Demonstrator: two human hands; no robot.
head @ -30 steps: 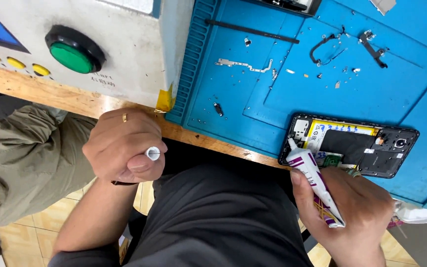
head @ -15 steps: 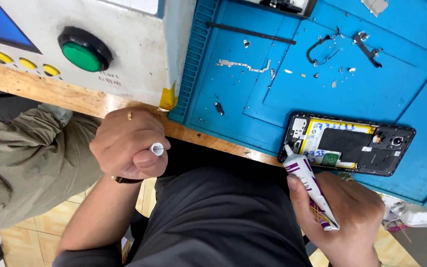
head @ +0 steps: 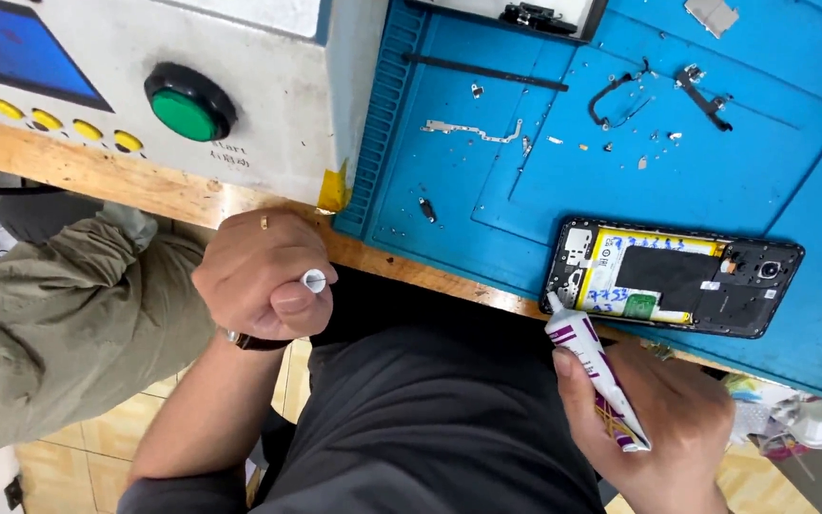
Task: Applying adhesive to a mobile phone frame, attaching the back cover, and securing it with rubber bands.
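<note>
While the right hand (head: 668, 428) grips a white and purple glue tube (head: 596, 381) with its nozzle at the lower left corner of the opened phone (head: 673, 276) on the blue mat (head: 487, 200), the left hand (head: 259, 276) is clenched around the small white cap (head: 314, 280) off the bench edge. Step judged: gluing the phone frame; a steady squeeze along the rim seems called for

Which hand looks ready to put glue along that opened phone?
Probably the right hand: it holds the glue tube with its tip at the phone edge. The left hand only pinches the small white cap.
</note>
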